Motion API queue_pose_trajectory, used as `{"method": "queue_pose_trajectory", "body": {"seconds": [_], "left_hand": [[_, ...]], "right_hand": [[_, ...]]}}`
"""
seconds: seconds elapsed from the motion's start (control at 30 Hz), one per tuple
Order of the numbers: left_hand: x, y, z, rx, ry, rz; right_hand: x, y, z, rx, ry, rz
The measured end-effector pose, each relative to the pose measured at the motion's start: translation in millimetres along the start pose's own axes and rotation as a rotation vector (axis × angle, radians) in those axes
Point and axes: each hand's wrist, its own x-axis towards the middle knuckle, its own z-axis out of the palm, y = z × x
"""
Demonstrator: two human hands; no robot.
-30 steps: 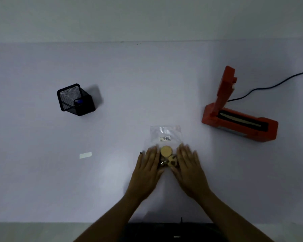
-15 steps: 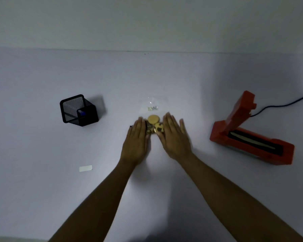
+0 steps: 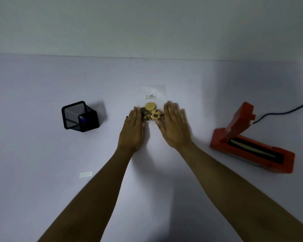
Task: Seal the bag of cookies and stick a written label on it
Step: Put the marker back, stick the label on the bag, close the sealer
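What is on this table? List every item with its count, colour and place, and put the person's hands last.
Bag of cookies: one, clear plastic, centre of the table, lying flat.
Cookies: several, tan and dark-spotted, inside the bag's near end, between the hands.
Label: one, white with dark writing, on the bag beyond the cookies.
Blank sticker: one, white, on the table near left.
Pen holder: one, black mesh, left side, something blue inside.
Heat sealer: one, orange-red, right side, lid raised.
Cable: one, black, running from the sealer to the right edge.
Table: one, white.
Left hand: flat, left of the cookies.
Right hand: flat, right of the cookies.
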Motion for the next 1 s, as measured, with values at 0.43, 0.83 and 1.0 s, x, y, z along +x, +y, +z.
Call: {"method": "queue_pose_trajectory", "body": {"seconds": [0.43, 0.83, 1.0], "left_hand": [[-130, 0, 8, 0.022, -0.089, 0.074], [-184, -7, -29, -0.01, -0.059, 0.162], [-164, 46, -42, -0.092, 0.023, 0.24]], "right_hand": [[-155, -17, 18, 0.02, -0.106, 0.185], [-250, -54, 0, 0.018, -0.009, 0.321], [-275, 7, -49, -0.015, 0.063, 0.4]]}}
